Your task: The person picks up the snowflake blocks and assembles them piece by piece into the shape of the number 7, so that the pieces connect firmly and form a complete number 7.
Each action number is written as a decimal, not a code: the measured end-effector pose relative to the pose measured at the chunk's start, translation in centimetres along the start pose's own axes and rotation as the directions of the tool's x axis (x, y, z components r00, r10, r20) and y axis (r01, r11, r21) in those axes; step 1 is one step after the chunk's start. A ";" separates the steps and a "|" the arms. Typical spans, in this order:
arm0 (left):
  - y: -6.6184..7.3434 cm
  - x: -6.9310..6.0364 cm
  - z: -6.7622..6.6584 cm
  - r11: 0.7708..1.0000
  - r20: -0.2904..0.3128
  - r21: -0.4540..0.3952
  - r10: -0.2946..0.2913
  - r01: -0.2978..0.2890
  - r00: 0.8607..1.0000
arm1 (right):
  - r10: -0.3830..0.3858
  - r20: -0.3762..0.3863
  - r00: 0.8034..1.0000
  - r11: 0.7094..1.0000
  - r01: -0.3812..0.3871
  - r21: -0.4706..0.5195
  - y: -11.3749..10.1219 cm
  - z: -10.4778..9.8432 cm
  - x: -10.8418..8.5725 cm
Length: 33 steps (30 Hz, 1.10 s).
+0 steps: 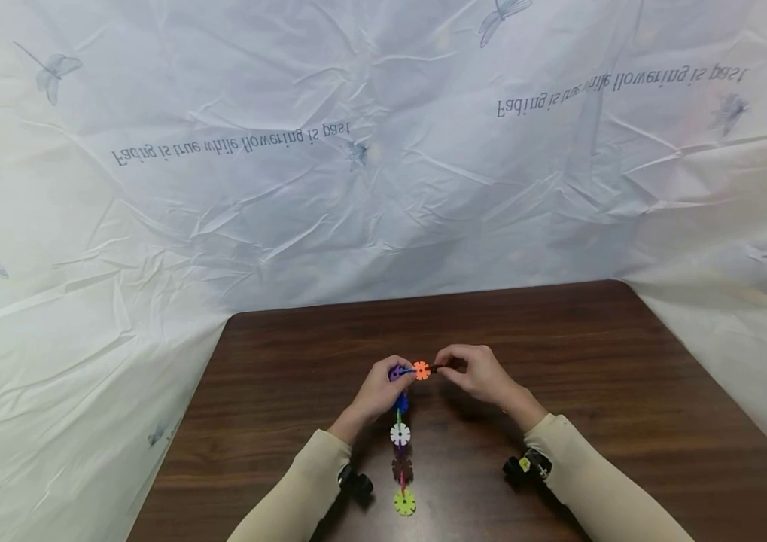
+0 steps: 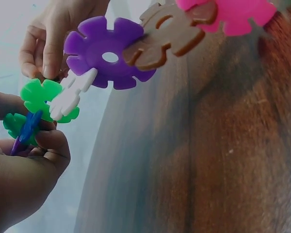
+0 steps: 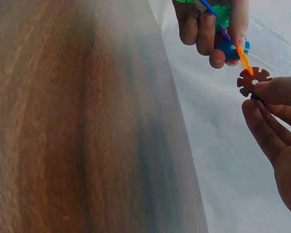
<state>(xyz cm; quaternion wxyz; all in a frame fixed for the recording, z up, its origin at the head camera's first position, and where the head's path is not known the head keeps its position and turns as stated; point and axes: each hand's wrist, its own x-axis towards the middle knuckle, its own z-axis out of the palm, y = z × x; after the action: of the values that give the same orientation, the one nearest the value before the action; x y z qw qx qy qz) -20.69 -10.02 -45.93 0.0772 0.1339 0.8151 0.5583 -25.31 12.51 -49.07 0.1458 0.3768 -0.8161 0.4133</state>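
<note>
A chain of interlocking notched plastic discs hangs between both hands and down over the table. My left hand [image 1: 378, 389] pinches the chain near its upper bend, by a purple disc [image 1: 394, 373] and a blue one. Past these fingers sits an orange disc [image 1: 421, 370], joined to a brown disc [image 3: 246, 83]. Between thumb and fingers, my right hand [image 1: 481, 374] holds that brown disc; a small dark piece shows at its lower edge. Below the left hand trail a white disc [image 1: 400, 434], a brown one and a yellow-green disc [image 1: 405, 502]. The left wrist view shows a pink disc [image 2: 250, 14] too.
The dark wood table [image 1: 254, 452] lies beneath both hands. A wrinkled white sheet [image 1: 383, 211] with printed lettering and dragonflies hangs behind and beside it. Black wrist cameras [image 1: 356, 484] are strapped at both sleeves.
</note>
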 end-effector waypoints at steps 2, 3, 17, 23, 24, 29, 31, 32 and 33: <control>0.1 -0.1 0.0 1.000 -0.002 -0.010 0.007 -0.007 1.000 | -0.001 0.001 1.000 1.000 0.001 0.008 0.0 -0.1 0.0; 0.2 -0.1 0.0 1.000 -0.004 -0.016 0.012 -0.012 1.000 | -0.003 0.002 1.000 1.000 0.003 0.012 0.0 -0.1 0.0; -0.2 0.0 -0.3 1.000 0.002 -0.018 0.012 -0.012 1.000 | -0.038 0.016 0.999 0.999 0.038 0.010 0.4 -0.6 -0.1; -0.1 0.0 -0.4 1.000 -0.011 -0.014 0.016 -0.016 1.000 | -0.018 0.004 1.000 1.000 0.018 0.016 0.5 -1.0 -0.3; -0.2 0.0 -0.4 1.000 -0.010 -0.012 0.013 -0.013 1.000 | -0.013 0.001 1.000 1.000 0.013 0.021 0.6 -1.1 -0.3; -1.5 0.7 -0.3 1.000 -0.014 0.001 -0.001 0.001 1.000 | -0.009 -0.008 1.000 1.000 0.009 0.018 1.0 -1.5 -0.6; -2.5 1.1 -0.1 1.000 -0.021 -0.001 -0.001 0.001 1.000 | -0.014 -0.010 1.000 1.000 0.014 0.008 1.2 -1.6 -0.7; -2.9 1.3 -0.1 1.000 -0.024 -0.002 -0.001 0.001 1.000 | -0.014 -0.011 1.000 1.000 0.014 0.006 1.2 -1.7 -0.7; -3.3 1.5 0.0 1.000 -0.027 -0.004 0.000 -0.001 1.000 | -0.015 -0.012 1.000 1.000 0.015 0.004 1.3 -1.8 -0.8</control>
<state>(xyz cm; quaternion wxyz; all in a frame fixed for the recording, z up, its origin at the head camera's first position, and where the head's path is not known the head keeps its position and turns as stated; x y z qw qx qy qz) -22.55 -10.72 -49.00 0.0662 0.1264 0.8151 0.5615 -25.88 14.84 -49.12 0.1530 0.3808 -0.8114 0.4161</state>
